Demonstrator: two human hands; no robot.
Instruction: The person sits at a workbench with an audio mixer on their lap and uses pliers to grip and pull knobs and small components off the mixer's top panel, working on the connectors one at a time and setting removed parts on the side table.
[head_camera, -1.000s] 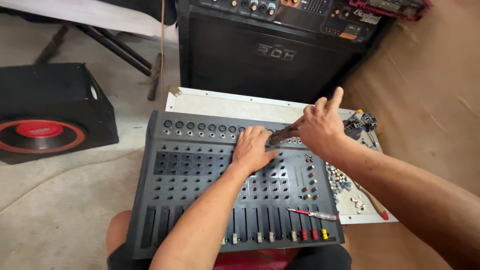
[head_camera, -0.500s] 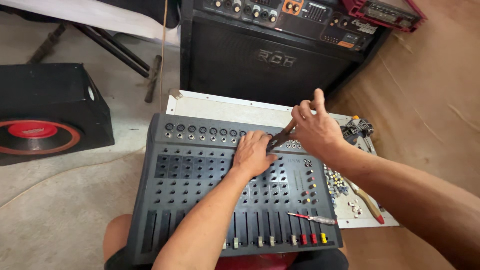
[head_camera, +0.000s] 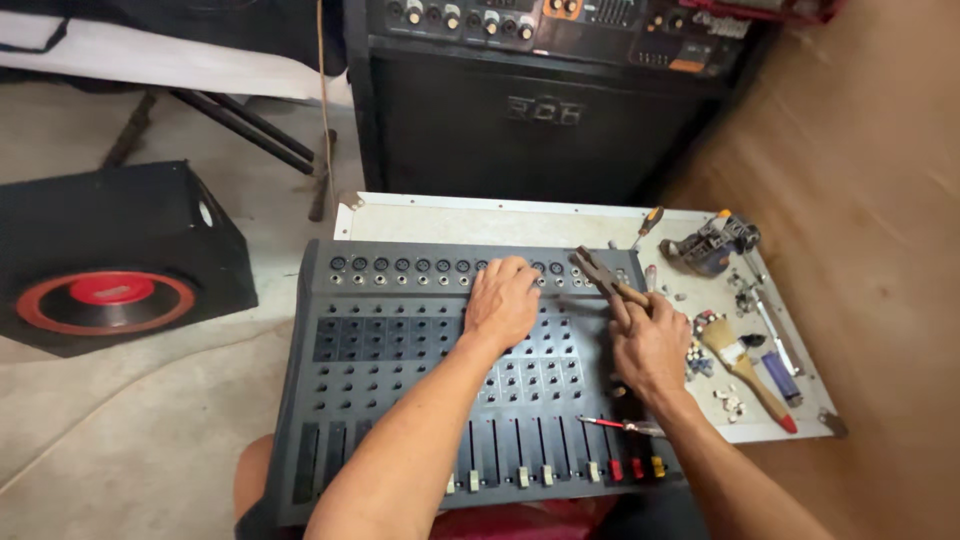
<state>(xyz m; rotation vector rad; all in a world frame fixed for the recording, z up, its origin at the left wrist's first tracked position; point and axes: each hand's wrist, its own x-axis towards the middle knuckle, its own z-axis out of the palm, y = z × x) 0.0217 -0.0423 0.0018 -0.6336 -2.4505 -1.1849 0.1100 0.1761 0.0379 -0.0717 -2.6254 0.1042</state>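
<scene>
A grey audio mixer (head_camera: 400, 400) was seen from above, resting across the person's lap and against a white panel (head_camera: 480, 222) on the floor. The left hand (head_camera: 503, 300) was laid palm down, fingers curled, on the upper rows of the mixer, just below its line of sockets. A pair of pliers (head_camera: 600, 275) was gripped in the right hand (head_camera: 652, 345), the fingers closed around the handles. Compared with a second earlier, the right hand had been lowered and drawn back toward the body, so that the plier nose, previously raised above the top edge, now lay against the sockets at the mixer's upper right. A red-handled screwdriver (head_camera: 612, 425) was left on the faders. A paintbrush (head_camera: 745, 368) and small loose knobs (head_camera: 700, 352) were scattered on the panel nearby. A black amplifier (head_camera: 540, 110) stood behind, and a red-coned speaker box (head_camera: 105, 270) to the left.
</scene>
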